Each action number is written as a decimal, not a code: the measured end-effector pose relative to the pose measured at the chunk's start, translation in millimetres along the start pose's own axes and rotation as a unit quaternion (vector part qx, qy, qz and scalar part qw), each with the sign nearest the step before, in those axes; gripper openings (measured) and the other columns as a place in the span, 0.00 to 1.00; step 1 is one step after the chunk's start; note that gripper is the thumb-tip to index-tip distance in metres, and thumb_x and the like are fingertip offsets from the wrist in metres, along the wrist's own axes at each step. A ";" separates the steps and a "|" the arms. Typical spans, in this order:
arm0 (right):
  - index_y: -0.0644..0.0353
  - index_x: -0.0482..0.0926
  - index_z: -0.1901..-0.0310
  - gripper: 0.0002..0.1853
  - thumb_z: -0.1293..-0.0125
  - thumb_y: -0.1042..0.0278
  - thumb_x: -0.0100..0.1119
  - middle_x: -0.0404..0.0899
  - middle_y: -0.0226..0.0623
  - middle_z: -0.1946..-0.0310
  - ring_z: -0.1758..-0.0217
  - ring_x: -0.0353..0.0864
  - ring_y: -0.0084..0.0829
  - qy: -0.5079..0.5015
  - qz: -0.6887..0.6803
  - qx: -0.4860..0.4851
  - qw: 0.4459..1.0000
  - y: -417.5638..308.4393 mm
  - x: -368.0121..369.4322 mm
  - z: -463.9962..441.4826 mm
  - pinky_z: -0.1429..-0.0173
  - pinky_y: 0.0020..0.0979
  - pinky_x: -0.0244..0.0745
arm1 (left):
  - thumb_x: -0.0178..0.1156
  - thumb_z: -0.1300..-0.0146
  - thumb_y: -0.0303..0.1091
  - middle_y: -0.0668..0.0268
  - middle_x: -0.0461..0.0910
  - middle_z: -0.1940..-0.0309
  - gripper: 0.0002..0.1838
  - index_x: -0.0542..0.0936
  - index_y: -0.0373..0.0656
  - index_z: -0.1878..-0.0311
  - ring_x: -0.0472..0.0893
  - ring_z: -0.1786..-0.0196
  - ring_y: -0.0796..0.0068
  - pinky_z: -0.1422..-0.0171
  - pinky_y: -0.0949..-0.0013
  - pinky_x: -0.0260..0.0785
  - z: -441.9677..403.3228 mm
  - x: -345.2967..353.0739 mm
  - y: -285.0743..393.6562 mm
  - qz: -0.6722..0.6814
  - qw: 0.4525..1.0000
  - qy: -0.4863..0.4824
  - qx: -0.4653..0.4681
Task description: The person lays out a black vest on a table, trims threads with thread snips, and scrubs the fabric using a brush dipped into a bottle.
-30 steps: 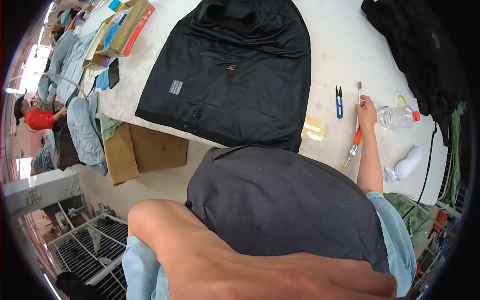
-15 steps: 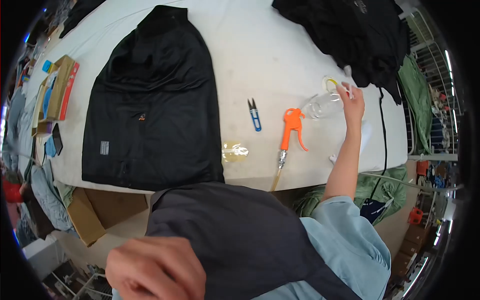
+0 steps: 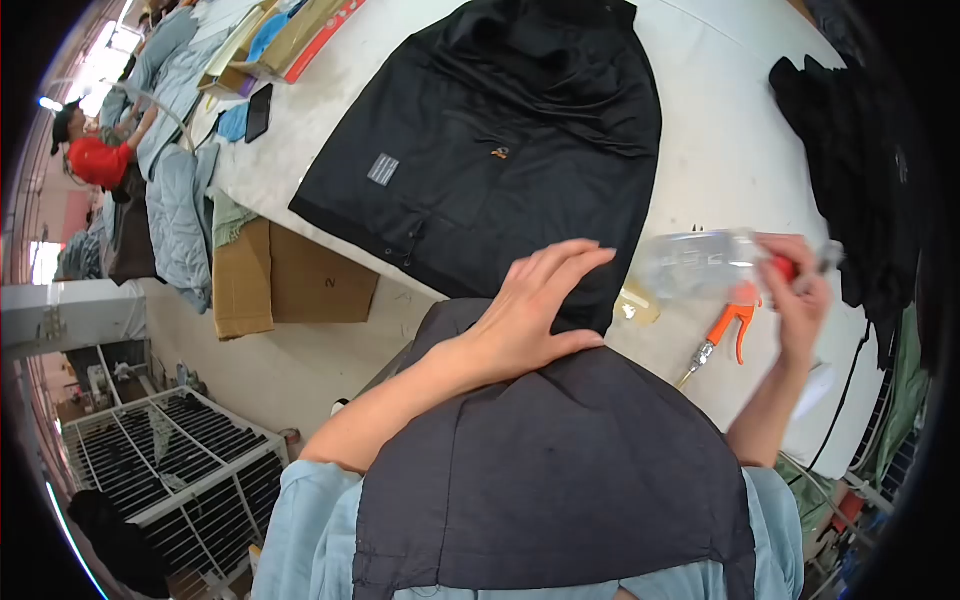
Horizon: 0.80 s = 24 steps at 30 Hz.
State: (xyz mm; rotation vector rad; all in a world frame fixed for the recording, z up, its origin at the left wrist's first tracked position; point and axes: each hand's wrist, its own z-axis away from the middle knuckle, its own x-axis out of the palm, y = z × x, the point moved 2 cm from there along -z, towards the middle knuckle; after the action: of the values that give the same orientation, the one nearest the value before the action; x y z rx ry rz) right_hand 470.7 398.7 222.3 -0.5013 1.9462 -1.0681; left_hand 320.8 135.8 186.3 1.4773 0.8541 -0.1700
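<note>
My right hand (image 3: pixel 797 290) grips a clear plastic bottle (image 3: pixel 700 264) by its red-capped end, tilted sideways above the table and blurred. A grey-tipped brush-like tool (image 3: pixel 830 254) shows beside the same hand; its shaft is mostly hidden. With fingers and thumb apart, my left hand (image 3: pixel 545 305) is over the lower edge of a black garment (image 3: pixel 470 170) and holds nothing. The garment lies flat, showing a grey label and a small orange mark. Below the bottle lies an orange air gun (image 3: pixel 731 325), near a piece of yellowish film (image 3: pixel 637 303).
Black clothing (image 3: pixel 850 170) lies at the table's right side. Open boxes (image 3: pixel 300 38) and a phone (image 3: pixel 259 112) are at the upper left. Below are a cardboard box (image 3: pixel 310 280) and a wire rack (image 3: pixel 180 450). A person in red (image 3: pixel 97 160) stands far left.
The bottle has been picked up from the table by my right hand. My left hand has moved from near the camera to the garment's lower edge and opened. The view has shifted.
</note>
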 end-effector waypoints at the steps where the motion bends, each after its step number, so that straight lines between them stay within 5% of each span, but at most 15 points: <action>1: 0.67 0.81 0.61 0.09 0.46 0.83 0.64 0.82 0.38 0.60 0.57 0.77 0.23 -0.042 -0.062 -0.015 0.997 -10.1 34.4 -2.3 0.51 0.23 0.70 | 0.71 0.50 0.32 0.58 0.69 0.39 0.41 0.63 0.44 0.33 0.68 0.34 0.58 0.33 0.62 0.62 -2.0 -1.9 -3.7 -0.038 0.999 0.018 0.026; 2: 0.66 0.81 0.61 0.10 0.47 0.83 0.65 0.82 0.39 0.60 0.56 0.77 0.25 -0.080 -0.116 -0.016 0.990 -22.8 65.1 -4.2 0.51 0.24 0.71 | 0.73 0.52 0.33 0.57 0.68 0.38 0.44 0.62 0.45 0.32 0.68 0.34 0.58 0.32 0.62 0.61 -1.9 -5.7 -8.0 -0.077 0.995 0.035 0.053; 5: 0.66 0.81 0.56 0.13 0.45 0.80 0.65 0.82 0.40 0.58 0.63 0.79 0.22 -0.139 -0.238 -0.030 0.961 -36.7 144.5 -9.4 0.61 0.21 0.72 | 0.76 0.57 0.36 0.56 0.68 0.38 0.48 0.62 0.42 0.32 0.70 0.35 0.59 0.32 0.63 0.61 4.5 -12.9 -39.5 0.198 0.978 -0.027 -0.063; 7: 0.65 0.78 0.49 0.18 0.42 0.77 0.64 0.82 0.39 0.57 0.72 0.77 0.18 -0.158 -0.349 0.201 0.902 -49.9 163.8 -14.2 0.73 0.16 0.67 | 0.78 0.60 0.37 0.55 0.70 0.39 0.50 0.61 0.40 0.32 0.71 0.36 0.61 0.34 0.64 0.63 21.6 -24.3 -64.4 0.180 0.976 0.003 -0.123; 8: 0.64 0.74 0.44 0.21 0.39 0.72 0.63 0.82 0.36 0.55 0.79 0.72 0.13 -0.105 -0.364 0.177 0.908 -41.2 180.6 -15.9 0.81 0.13 0.58 | 0.78 0.60 0.37 0.56 0.70 0.40 0.50 0.62 0.40 0.33 0.71 0.36 0.62 0.34 0.64 0.63 31.9 -30.9 -75.6 0.163 0.978 0.029 -0.130; 12: 0.63 0.73 0.42 0.23 0.37 0.64 0.64 0.73 0.24 0.71 0.63 0.69 0.15 -0.185 -0.142 0.250 0.940 -1.8 212.8 -0.7 0.55 0.20 0.66 | 0.79 0.62 0.37 0.58 0.72 0.41 0.50 0.63 0.40 0.34 0.73 0.38 0.63 0.35 0.64 0.65 79.1 -68.7 -114.8 0.100 0.968 0.095 -0.208; 16: 0.59 0.76 0.41 0.17 0.29 0.66 0.50 0.77 0.25 0.71 0.71 0.70 0.14 -0.246 -0.201 0.274 0.908 -6.0 250.4 20.4 0.67 0.20 0.67 | 0.79 0.62 0.42 0.56 0.73 0.42 0.49 0.65 0.41 0.35 0.74 0.40 0.55 0.39 0.59 0.69 117.5 -90.6 -140.7 0.003 0.971 0.076 -0.229; 20: 0.56 0.77 0.42 0.17 0.32 0.70 0.53 0.77 0.28 0.73 0.73 0.71 0.16 -0.236 -0.194 0.276 0.911 -40.0 281.4 16.6 0.69 0.22 0.67 | 0.79 0.63 0.42 0.58 0.74 0.46 0.49 0.66 0.42 0.36 0.77 0.45 0.54 0.45 0.58 0.72 135.9 -100.5 -148.3 -0.078 0.972 0.064 -0.214; 23: 0.55 0.77 0.42 0.17 0.32 0.71 0.53 0.75 0.30 0.76 0.73 0.72 0.19 -0.216 -0.081 0.094 0.968 -37.2 303.9 18.8 0.67 0.26 0.68 | 0.79 0.65 0.42 0.60 0.75 0.50 0.49 0.67 0.45 0.37 0.80 0.52 0.54 0.53 0.57 0.74 142.3 -106.1 -150.5 -0.116 0.969 0.059 -0.208; 24: 0.55 0.76 0.41 0.18 0.32 0.72 0.52 0.73 0.32 0.78 0.74 0.72 0.22 -0.221 -0.117 0.108 0.962 -36.9 309.9 20.3 0.66 0.28 0.68 | 0.79 0.66 0.42 0.61 0.76 0.52 0.48 0.67 0.46 0.37 0.80 0.54 0.54 0.55 0.57 0.75 144.5 -107.8 -151.3 -0.125 0.968 0.062 -0.210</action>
State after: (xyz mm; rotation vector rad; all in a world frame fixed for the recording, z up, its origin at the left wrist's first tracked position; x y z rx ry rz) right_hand 309.6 161.1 98.1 -0.7856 1.3867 -1.1822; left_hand 212.7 -59.0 110.4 0.9886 1.1030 -0.0767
